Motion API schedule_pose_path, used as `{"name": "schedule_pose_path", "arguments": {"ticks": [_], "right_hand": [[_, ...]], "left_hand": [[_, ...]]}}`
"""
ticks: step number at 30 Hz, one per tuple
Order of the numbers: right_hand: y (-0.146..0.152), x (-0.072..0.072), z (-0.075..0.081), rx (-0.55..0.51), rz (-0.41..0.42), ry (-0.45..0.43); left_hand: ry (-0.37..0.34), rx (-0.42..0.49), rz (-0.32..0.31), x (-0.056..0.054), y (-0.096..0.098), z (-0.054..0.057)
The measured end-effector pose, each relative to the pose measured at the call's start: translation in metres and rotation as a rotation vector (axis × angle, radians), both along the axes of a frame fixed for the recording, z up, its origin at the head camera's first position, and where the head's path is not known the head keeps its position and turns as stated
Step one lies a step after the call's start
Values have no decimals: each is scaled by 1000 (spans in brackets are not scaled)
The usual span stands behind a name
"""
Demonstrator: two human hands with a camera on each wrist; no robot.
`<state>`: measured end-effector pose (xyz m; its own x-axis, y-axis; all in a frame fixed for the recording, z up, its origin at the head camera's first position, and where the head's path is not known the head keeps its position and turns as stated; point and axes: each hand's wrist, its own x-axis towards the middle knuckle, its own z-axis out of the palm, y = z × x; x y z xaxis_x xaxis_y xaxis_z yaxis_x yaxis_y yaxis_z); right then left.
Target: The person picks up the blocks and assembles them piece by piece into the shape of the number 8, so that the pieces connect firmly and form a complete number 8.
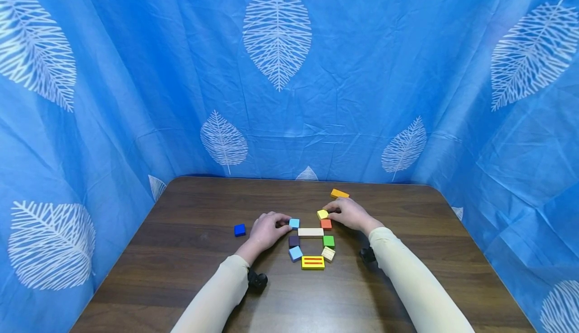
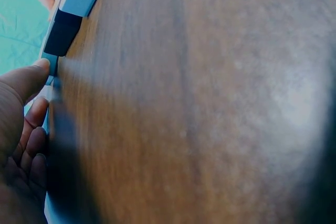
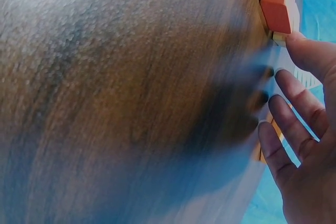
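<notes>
In the head view my left hand (image 1: pixel 267 230) pinches a small light blue block (image 1: pixel 294 224) between thumb and forefinger. The left wrist view shows the thumb on that block's side; the forefinger's contact is hidden. My right hand (image 1: pixel 349 214) holds a yellow block (image 1: pixel 322 214) by thumb and forefinger, just behind a red-orange block (image 1: pixel 326 224). Its other fingers spread loosely in the right wrist view. Between the hands lies a long cream block (image 1: pixel 310 232). Nearer stand a dark block (image 1: pixel 294 241), a green block (image 1: pixel 328 242) and a second blue block (image 1: pixel 296 253).
A yellow block with red stripes (image 1: pixel 313 262) and a pale wooden block (image 1: pixel 328 254) form the near side of the arrangement. A dark blue block (image 1: pixel 239 230) lies left of my left hand, and an orange block (image 1: pixel 340 193) beyond the right. Blue curtains (image 1: pixel 316 121) surround the wooden table (image 1: pixel 199 252).
</notes>
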<state>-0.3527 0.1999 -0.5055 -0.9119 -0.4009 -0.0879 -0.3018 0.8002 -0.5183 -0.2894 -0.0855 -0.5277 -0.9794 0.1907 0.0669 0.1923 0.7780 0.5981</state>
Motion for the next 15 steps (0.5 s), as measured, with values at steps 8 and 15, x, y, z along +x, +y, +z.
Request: {"name": "schedule_pose_path", "arguments": {"ticks": [8,15], "right_hand": [[0,0,0,9,9,1],[1,0,1,10,19,3]], "left_hand": [[0,0,1,-1,0,-1],[1,7,-1,-2,0,-2]]}}
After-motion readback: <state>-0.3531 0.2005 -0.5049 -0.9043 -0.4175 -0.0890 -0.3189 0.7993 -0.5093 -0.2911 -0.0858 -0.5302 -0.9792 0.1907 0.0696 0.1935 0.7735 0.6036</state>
